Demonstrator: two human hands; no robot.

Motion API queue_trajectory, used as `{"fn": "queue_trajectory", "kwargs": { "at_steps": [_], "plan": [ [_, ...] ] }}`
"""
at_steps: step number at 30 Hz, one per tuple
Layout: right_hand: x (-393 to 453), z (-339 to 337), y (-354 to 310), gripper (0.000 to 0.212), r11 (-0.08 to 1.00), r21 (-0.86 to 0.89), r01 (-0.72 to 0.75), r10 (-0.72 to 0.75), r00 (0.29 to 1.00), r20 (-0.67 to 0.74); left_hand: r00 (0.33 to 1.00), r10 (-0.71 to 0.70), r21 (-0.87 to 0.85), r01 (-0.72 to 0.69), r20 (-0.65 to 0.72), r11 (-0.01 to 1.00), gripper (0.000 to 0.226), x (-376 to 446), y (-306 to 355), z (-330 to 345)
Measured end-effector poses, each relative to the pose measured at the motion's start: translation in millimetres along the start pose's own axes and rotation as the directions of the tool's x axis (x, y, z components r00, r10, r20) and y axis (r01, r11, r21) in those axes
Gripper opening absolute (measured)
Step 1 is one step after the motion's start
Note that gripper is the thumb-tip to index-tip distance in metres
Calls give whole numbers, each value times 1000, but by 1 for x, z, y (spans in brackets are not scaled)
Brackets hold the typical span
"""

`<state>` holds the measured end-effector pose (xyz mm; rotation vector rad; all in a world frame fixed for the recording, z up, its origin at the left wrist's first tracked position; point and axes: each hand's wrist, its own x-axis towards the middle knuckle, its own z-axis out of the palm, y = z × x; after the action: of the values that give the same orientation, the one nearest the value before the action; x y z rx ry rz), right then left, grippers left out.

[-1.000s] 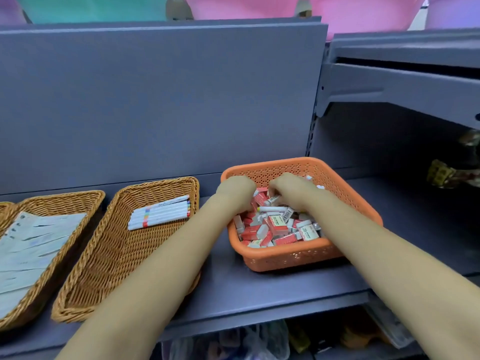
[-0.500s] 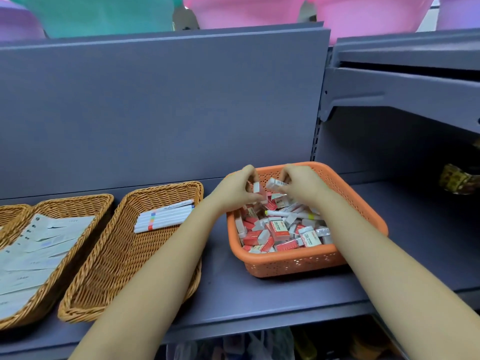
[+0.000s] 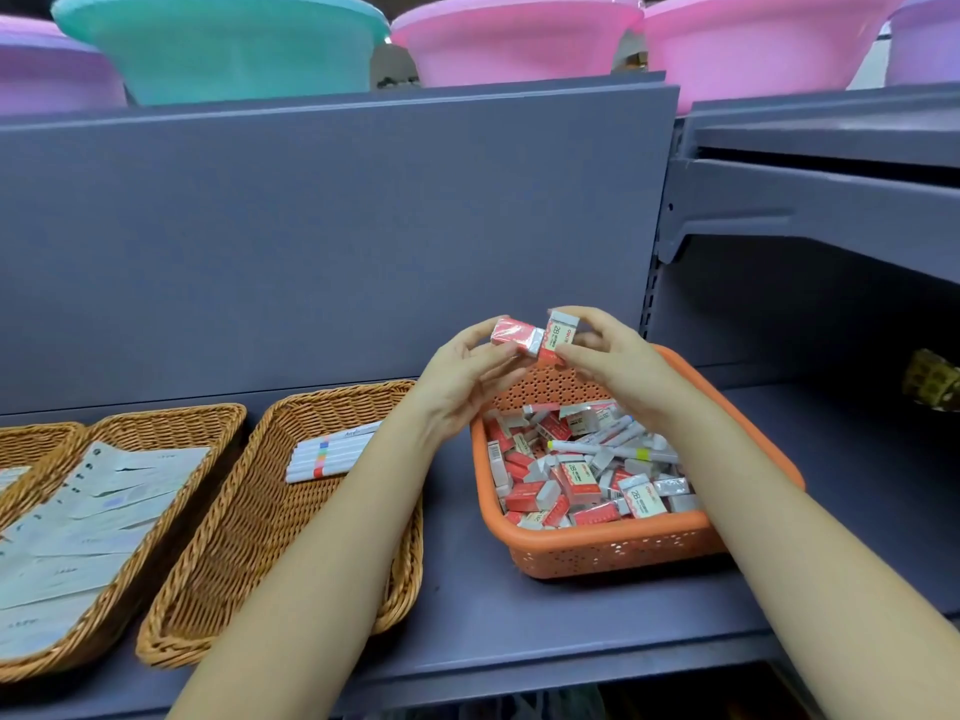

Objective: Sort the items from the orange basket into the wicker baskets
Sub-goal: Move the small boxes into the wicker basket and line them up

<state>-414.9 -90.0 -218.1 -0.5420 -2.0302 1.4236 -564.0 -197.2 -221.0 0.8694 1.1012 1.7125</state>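
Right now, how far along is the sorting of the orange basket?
Early. Done: white markers lie in one wicker basket, paper cards in the next wicker basket. In hand: the left hand and right hand each hold an eraser above the orange basket. Left: many erasers and a few markers inside.

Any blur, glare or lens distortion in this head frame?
Head view: even light, no harsh glare; wide-angle bending curves the shelf edge; left hand and right hand are sharp enough that the eraser print reads "2B".
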Motion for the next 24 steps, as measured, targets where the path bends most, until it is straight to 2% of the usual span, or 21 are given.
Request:
{"fn": "queue_trajectory", "kwargs": {
  "at_steps": [3, 9, 12, 15, 19, 21, 24],
  "plan": [
    [-1, 1, -2, 33, 1000, 16, -13, 12, 1000, 9, 1000, 5, -6, -5, 12, 1000, 16, -1, 2, 5],
    [-12, -4, -17, 34, 989, -148, -27, 38, 997, 72, 998, -53, -129, 51, -15, 990, 18, -12, 20, 17],
    [-23, -3, -30, 28, 996, -81, -35, 41, 996, 83, 997, -79, -1, 79, -20, 997, 15, -24, 25, 21],
    [-37, 5, -40, 23, 996, -81, -24, 29, 998, 54, 999, -40, 188, 41, -10, 981, 13, -39, 22, 22],
    [-60, 18, -42, 27, 1000, 11, 15, -16, 996, 91, 996, 72, 518, -31, -59, 855, 28, -60, 12, 18],
    [-72, 23, -38, 35, 999, 34, 14, -17, 996, 84, 979, 176, 688, -58, -103, 724, 30, -71, 5, 15],
    [-87, 25, -31, 36, 1000, 13, 2, -3, 999, 47, 959, 269, 829, -80, -87, 553, 32, -90, -3, 13]
  ]
}}
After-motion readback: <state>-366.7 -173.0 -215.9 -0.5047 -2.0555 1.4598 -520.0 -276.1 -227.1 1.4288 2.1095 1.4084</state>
